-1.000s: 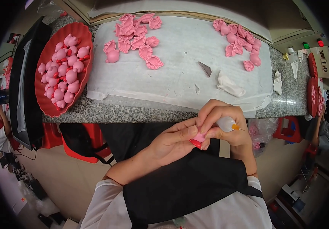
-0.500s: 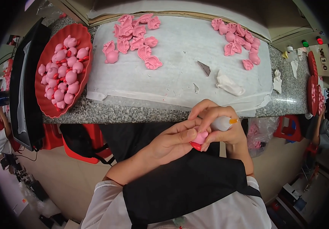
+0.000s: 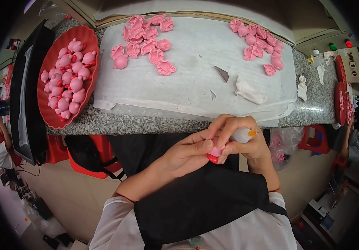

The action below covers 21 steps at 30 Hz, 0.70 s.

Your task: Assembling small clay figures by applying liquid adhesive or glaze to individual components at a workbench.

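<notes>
Head view: left hand (image 3: pixel 187 151) pinches pink rounded piece (image 3: pixel 217 151) with glossy red end, just off counter (image 3: pixel 154 123) front edge. Right hand (image 3: pixel 249 150) fingertips pinch it too, translucent needle-tipped bottle (image 3: pixel 239 135) tucked in same grip. Risk: shared hold could slip, piece drops; bottle rolling could prick skin. Counter: speckled granite, white paper sheet (image 3: pixel 167 93), pink half-shells (image 3: pixel 165 68). Red plastic stool (image 3: pixel 85 169) below.

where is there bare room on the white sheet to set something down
Between the left pink pieces and right pink pieces on the white sheet, bar a tiny scrap; also its near-left part, below the left pieces. Crowded: under both groups and in the heaped red dish.
</notes>
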Motion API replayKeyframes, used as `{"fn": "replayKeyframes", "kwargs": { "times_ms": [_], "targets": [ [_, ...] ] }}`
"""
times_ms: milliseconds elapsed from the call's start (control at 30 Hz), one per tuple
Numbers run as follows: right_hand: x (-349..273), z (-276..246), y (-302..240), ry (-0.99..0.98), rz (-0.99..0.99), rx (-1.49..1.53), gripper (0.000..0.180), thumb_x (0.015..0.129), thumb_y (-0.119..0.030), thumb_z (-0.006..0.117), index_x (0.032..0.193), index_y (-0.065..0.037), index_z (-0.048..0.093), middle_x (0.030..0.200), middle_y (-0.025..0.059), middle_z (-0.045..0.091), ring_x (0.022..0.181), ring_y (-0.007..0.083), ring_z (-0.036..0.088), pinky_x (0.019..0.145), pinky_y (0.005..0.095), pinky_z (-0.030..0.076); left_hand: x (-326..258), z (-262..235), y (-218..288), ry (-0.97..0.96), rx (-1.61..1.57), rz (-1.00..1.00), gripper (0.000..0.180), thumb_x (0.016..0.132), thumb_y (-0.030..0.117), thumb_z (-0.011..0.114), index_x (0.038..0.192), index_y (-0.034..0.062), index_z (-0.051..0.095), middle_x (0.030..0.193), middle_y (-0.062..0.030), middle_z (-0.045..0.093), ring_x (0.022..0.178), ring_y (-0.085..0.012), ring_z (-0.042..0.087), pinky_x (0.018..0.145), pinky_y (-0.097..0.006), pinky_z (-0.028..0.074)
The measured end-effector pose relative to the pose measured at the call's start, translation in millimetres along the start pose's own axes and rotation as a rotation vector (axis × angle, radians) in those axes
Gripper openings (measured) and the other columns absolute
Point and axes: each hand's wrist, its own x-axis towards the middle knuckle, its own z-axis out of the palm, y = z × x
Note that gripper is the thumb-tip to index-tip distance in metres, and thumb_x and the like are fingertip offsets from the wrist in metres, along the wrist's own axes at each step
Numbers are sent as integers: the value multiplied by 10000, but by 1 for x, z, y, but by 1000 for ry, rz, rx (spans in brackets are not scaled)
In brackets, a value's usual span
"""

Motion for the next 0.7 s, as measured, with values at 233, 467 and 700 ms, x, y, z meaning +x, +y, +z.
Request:
{"fn": "replayKeyframes", "kwargs": {
  "times_ms": [233,467,700],
  "targets": [
    [5,-13,18,13,-342,-172,206,636,-77,649,775,35,546,952,239,458,491,119,467,382,192,432,0,14,15,292,519,138,375,737,169,600,1035,26,422,870,-30,514,754,-120,487,684,-248,375],
    [-4,6,21,391,-306,-408,444,589,-100,695,947,42,475,920,150,511,508,61,415,474,177,380,1,18,25,456,1811,731,321,562,90,685,856,62,560,826,-56,512,737,-212,502,726,-327,377],
    [-1,16,25,430,-306,-200,354,630,21,640,951,12,491,836,49,535,570,48,422,499,176,358,-2,21,28,403,1635,685,314,599,85,655,902,77,571,804,-56,496,753,-206,491,709,-323,366]
  ]
}}
